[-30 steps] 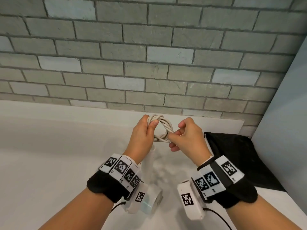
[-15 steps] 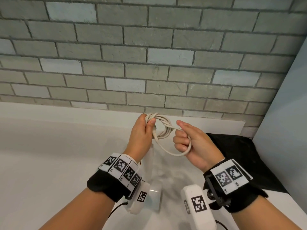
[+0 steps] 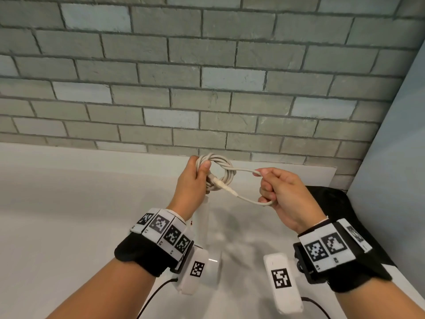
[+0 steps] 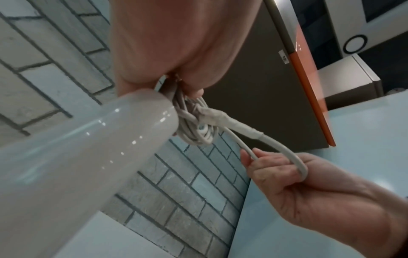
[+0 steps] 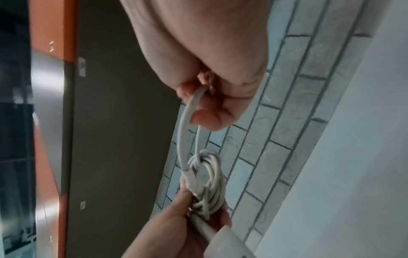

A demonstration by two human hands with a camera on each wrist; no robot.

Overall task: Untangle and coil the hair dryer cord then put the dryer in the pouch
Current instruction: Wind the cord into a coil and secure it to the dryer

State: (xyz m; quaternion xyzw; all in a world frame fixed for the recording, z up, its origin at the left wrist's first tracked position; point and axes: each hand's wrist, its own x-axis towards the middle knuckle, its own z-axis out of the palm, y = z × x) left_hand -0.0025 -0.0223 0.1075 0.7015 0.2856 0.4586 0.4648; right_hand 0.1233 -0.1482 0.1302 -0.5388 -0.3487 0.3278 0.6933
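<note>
A white coiled cord (image 3: 220, 173) is held up above the counter. My left hand (image 3: 195, 180) grips the coil bundle, thumb over it. The white hair dryer (image 4: 77, 157) hangs below that hand, its handle (image 3: 203, 217) partly hidden by my wrist. My right hand (image 3: 278, 192) pinches one loose loop of the cord (image 3: 248, 199) and holds it out to the right of the coil. The loop (image 5: 187, 125) runs from the coil (image 5: 207, 174) round my right fingers. The black pouch (image 3: 333, 208) lies flat on the counter at the right, behind my right wrist.
A white counter (image 3: 69, 215) runs below a grey brick wall (image 3: 207, 88). A pale panel (image 3: 395, 157) closes off the right side. Cameras with marker bands sit on both wrists.
My right hand has drawn a loop of cord away from the coil to the right, and the loop has grown longer. My left hand has kept its grip on the coil.
</note>
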